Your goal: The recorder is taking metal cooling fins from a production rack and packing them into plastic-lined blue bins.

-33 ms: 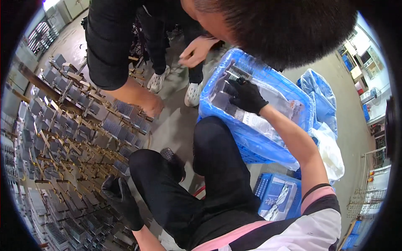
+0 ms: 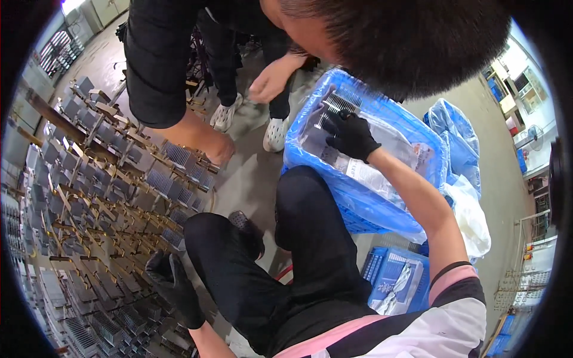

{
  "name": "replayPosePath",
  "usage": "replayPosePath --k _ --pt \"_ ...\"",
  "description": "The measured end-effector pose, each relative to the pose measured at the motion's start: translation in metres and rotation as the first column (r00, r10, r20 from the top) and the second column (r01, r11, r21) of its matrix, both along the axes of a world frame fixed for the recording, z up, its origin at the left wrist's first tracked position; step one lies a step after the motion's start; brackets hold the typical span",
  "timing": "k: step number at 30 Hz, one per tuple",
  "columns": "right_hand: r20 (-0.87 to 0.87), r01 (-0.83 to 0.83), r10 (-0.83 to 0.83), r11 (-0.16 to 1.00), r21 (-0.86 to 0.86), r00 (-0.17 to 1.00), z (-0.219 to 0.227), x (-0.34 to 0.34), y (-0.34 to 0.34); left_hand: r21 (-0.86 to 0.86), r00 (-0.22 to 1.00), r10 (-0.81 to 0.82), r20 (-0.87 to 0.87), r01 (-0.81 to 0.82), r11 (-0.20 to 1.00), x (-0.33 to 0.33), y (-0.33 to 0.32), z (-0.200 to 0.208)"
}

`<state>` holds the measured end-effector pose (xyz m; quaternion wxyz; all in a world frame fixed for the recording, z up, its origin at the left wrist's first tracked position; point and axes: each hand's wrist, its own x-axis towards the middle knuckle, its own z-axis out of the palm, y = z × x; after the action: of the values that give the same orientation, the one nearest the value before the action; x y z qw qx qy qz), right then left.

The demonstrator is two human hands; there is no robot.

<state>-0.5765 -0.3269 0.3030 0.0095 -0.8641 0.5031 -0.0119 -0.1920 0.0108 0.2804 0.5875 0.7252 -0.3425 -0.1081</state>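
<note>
My right hand [image 2: 353, 136], in a black glove, is inside a blue crate [image 2: 364, 222] lined with clear blue plastic. Its fingers are spread over finned metal heat sinks [image 2: 342, 102] at the crate's far left; thumb and forefinger are apart, with no piece plainly gripped. Printed plastic bags [image 2: 373, 179] lie beside that wrist. My left hand [image 2: 174, 289], also black-gloved, is beside my left knee, next to the rack [image 2: 89, 259] full of metal pieces. Its fingers are half bent, the thumb stands off, and nothing shows between them.
Across from me a co-worker in black bends in close, one arm [image 2: 194, 137] by the rack, the other hand [image 2: 277, 77] near the crate. A second lined container [image 2: 455, 128] and a white bag [image 2: 471, 218] stand to the right. A blue basket [image 2: 397, 280] sits beside my right thigh.
The co-worker's free hand has moved slightly down and left, and the other arm a little. My right hand has shifted slightly over the heat sinks; my left stays in place.
</note>
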Motion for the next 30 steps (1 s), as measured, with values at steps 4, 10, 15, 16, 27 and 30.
replayPosePath --k 4,10,15,16,27,30 --pt "-0.113 0.128 -0.159 0.962 -0.243 0.981 -0.011 0.006 0.017 0.071 0.997 0.057 -0.047 -0.053 0.996 0.009 0.016 -0.016" --pt "0.127 0.243 -0.263 0.958 0.152 0.956 -0.049 -0.02 0.012 0.145 0.995 0.102 -0.016 -0.098 0.985 0.012 0.029 -0.03" --pt "0.312 0.037 -0.009 0.996 -0.085 0.95 -0.098 -0.042 -0.002 0.092 0.99 0.105 -0.09 -0.097 0.991 0.007 0.01 -0.033" --pt "0.29 0.02 0.037 0.981 -0.192 0.956 -0.103 -0.048 -0.001 0.142 0.993 0.09 -0.07 -0.08 0.987 0.007 0.008 -0.034" --pt "0.265 0.102 -0.101 0.995 0.01 0.959 -0.082 -0.038 0.021 0.095 0.968 0.116 -0.223 -0.097 0.991 0.014 0.012 -0.064" --pt "0.323 0.078 -0.154 0.969 0.236 0.934 -0.093 -0.061 0.0 0.089 0.974 0.02 -0.228 0.001 0.996 0.015 0.01 -0.066"
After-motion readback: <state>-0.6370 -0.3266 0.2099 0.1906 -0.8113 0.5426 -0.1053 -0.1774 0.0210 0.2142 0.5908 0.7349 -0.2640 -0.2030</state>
